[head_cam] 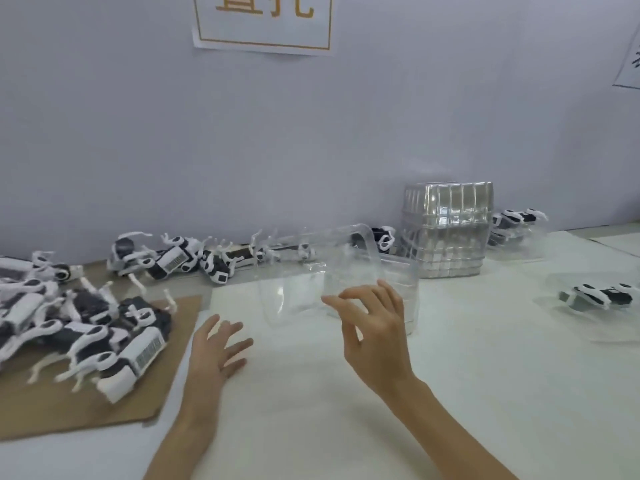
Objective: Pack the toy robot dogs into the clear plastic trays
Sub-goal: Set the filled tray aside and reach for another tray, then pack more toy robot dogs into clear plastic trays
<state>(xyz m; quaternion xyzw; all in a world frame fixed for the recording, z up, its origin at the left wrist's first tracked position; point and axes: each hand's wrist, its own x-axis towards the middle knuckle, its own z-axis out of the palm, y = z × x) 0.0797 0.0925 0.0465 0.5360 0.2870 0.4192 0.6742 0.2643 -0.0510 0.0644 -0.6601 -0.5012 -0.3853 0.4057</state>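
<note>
A clear plastic tray (pixel 298 292) stands tilted on its edge at the middle of the white table, blurred. My right hand (pixel 375 332) hovers just in front of its right part, fingers spread and relaxed, not clearly gripping it. Flat and open, my left hand (pixel 218 351) hangs low over the table with fingers spread, to the tray's lower left, holding nothing. A heap of black-and-white toy robot dogs (pixel 86 323) lies on brown cardboard (pixel 104 410) at the left. More dogs (pixel 207 259) lie in a row along the wall.
A stack of clear trays (pixel 446 230) stands at the back right by the wall. A dog in a clear tray (pixel 602 297) rests at the right edge; another (pixel 516 221) sits behind the stack. Paper signs hang on the wall.
</note>
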